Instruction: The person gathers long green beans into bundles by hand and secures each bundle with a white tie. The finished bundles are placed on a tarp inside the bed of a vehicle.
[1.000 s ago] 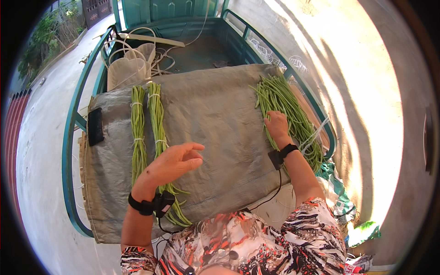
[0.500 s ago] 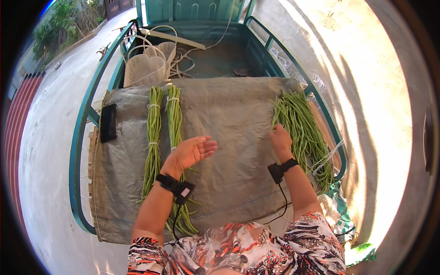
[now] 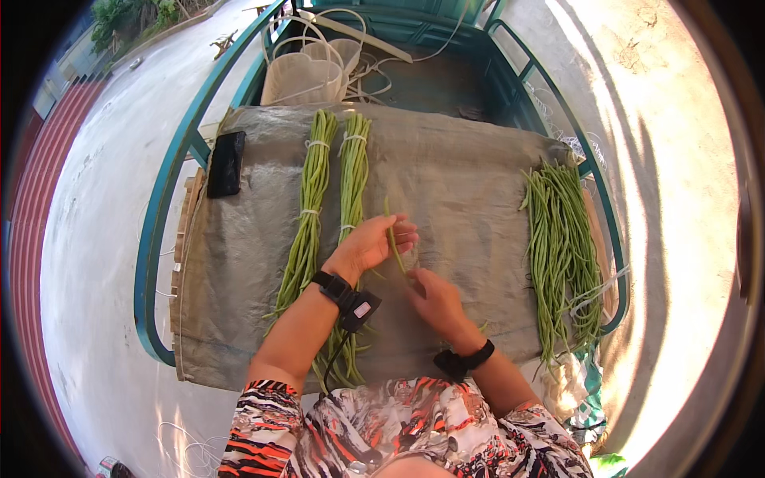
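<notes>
Beans are the work here: the left hand [image 3: 370,243] holds a single long green bean [image 3: 394,239] between thumb and fingers, with the fingers half curled around it, above the middle of the grey cloth [image 3: 462,183] that covers the surface. The right hand [image 3: 434,299] lies just beside it, a little nearer to the person, fingers bent and close to the lower end of the same bean; whether it really pinches the bean I cannot tell.

To the left of the hands lie two tied bundles of beans [image 3: 331,207], side by side and straight, each bound with pale string in some places. Far to the right, near the edge of the cloth, lies the loose pile of beans [image 3: 562,247], not tied. A black phone [image 3: 225,163] rests on the left border of the cloth, and a pale basket [image 3: 307,76] stands behind it with white cord.

To do this step well, I think the bean should be kept straight and supported at both ends, so it does not snap. It should lie parallel with the bundles, its tip level with theirs.
</notes>
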A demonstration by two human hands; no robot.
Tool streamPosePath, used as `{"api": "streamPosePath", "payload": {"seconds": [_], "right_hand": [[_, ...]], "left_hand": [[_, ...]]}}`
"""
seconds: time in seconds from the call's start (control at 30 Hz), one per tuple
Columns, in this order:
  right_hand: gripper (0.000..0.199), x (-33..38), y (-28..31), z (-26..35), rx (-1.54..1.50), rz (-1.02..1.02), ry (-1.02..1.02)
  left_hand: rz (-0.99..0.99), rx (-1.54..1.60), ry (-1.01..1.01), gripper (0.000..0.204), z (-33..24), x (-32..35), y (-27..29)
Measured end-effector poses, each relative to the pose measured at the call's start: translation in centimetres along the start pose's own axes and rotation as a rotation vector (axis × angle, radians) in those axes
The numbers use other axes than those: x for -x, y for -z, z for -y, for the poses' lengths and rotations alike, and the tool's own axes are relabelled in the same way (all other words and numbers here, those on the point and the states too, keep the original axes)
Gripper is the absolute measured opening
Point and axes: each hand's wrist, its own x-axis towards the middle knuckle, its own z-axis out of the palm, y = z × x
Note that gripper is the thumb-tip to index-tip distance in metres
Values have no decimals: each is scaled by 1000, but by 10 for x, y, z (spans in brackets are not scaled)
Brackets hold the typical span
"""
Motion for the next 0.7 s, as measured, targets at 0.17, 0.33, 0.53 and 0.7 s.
{"api": "streamPosePath", "payload": {"seconds": [0.17, 0.33, 0.53, 0.7], "right_hand": [[25, 4, 6, -5, -28, -22, 3], [27, -24, 41, -52, 152, -345, -18], [35, -67, 119, -148, 545, -582, -106], [38, -103, 144, -176, 600, -543, -520]], "left_hand": [[34, -7, -16, 29, 1, -1, -4], [68, 24, 4, 30, -4, -9, 10], [165, 26, 52, 32, -3, -8, 8], [42, 21, 22, 32, -3, 1, 4]]}}
